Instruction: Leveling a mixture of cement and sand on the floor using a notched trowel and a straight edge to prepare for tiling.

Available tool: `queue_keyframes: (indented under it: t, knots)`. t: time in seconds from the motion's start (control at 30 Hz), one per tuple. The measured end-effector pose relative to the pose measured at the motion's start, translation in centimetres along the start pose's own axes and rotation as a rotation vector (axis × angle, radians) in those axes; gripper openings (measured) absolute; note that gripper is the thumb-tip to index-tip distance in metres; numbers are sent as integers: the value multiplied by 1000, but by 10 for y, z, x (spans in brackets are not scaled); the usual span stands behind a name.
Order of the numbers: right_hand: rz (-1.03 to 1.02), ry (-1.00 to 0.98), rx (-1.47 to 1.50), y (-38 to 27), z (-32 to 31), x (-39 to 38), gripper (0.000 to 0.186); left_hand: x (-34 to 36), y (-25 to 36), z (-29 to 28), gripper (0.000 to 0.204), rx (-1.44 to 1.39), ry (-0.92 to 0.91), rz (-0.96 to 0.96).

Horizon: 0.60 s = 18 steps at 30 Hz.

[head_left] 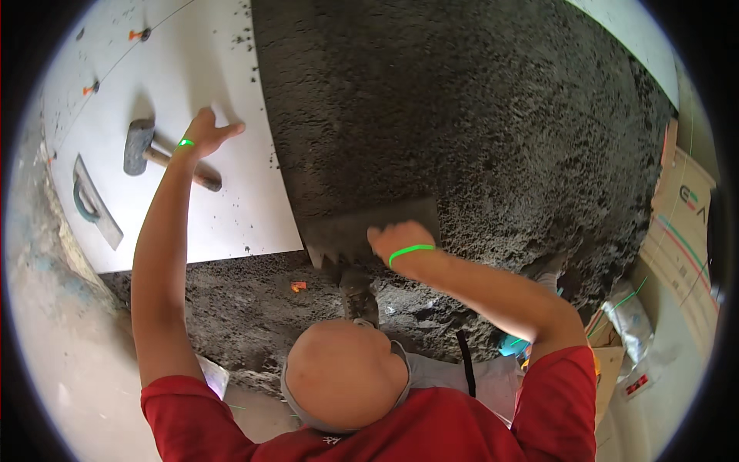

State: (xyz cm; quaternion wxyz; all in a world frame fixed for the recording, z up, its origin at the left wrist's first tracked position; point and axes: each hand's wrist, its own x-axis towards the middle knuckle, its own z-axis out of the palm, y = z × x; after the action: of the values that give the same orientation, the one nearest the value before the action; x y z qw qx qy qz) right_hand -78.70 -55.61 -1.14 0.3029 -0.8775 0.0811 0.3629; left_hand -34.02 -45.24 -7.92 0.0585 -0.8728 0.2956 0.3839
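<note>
My right hand [402, 240] is closed round the handle of a wide flat trowel [419, 209], whose grey blade rests on the dark, crumbly mortar bed [369, 100]. The handle itself is hidden under my fingers. My left hand [212, 135] is over a large white tile [223, 223], thumb and fingers apart, holding nothing. Beside that hand lies a mallet [138, 146] with a dark head, its wooden handle partly behind my wrist. Nearer the tile's left edge is a second trowel [96, 202] with a blue-grey grip.
Orange tile clips [140, 35] line the tile's far-left seam. A loose orange piece [299, 286] lies on the mortar near the tile. A shoe [358, 296] stands below the trowel. Cardboard boxes [681, 231] and a silvery bag [630, 319] are at the right.
</note>
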Motion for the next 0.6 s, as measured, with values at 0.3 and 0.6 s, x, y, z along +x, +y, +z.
queue_keyframes:
  t: [0.3,0.6]
  knots:
    - [135,247,515,22,-8,-89,24,10,-22,13,95,-62,1,-39]
    - [336,315,722,-8,112,-114,34,11,-15,13,92,-68,-3,-11]
